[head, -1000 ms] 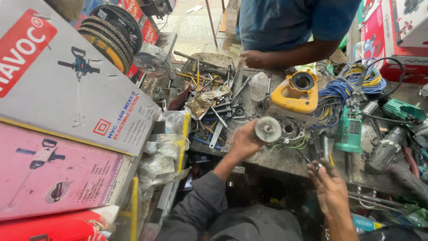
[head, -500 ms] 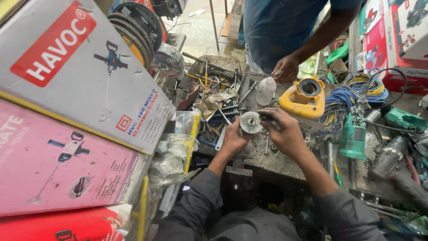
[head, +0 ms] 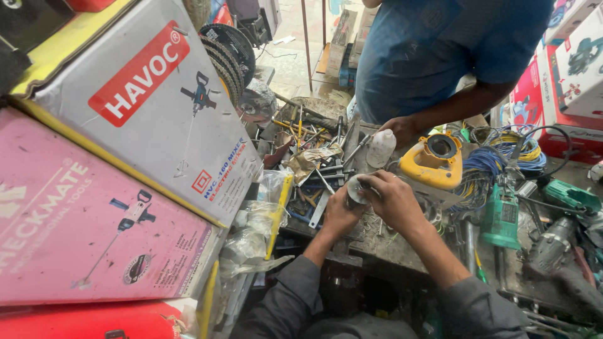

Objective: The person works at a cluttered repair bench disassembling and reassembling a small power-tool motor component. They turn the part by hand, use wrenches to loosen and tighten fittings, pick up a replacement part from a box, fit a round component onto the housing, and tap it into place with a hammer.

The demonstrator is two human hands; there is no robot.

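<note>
R hand (head: pixel 392 198) is now clamped over the top of a small round grey metal part (head: pixel 357 188), fingers curled tight round its rim; a sec ago this hand was off to the side, low by the bench edge, w/ nothing in it. L hand (head: pixel 339 213) cups the same part from below and the near side, fingers closed, as it did before, so the part has stayed put and gone from a one-hand hold to a two-hand grip. Judging by that, the work is on the part itself, prob. a twist or press, not a carry. Taking the part as landmark: just beyond it lies a heap of screwdrivers and loose tools (head: pixel 314 157) on the cluttered workbench (head: pixel 389 245); beyond and a bit right stands a small white bottle (head: pixel 380 147), w/ another person's hand (head: pixel 402 129) resting by it, that person in a blue shirt at the far side. Right of the part sits a yellow tool housing (head: pixel 433 160), then a blue wire bundle (head: pixel 487 160), then a green power tool (head: pixel 500 216). Left of the part, a yellow-handled tool (head: pixel 278 213) leans among clear plastic bags, and further left are stacked tool boxes, white (head: pixel 144 100) over pink (head: pixel 88 220).
</note>
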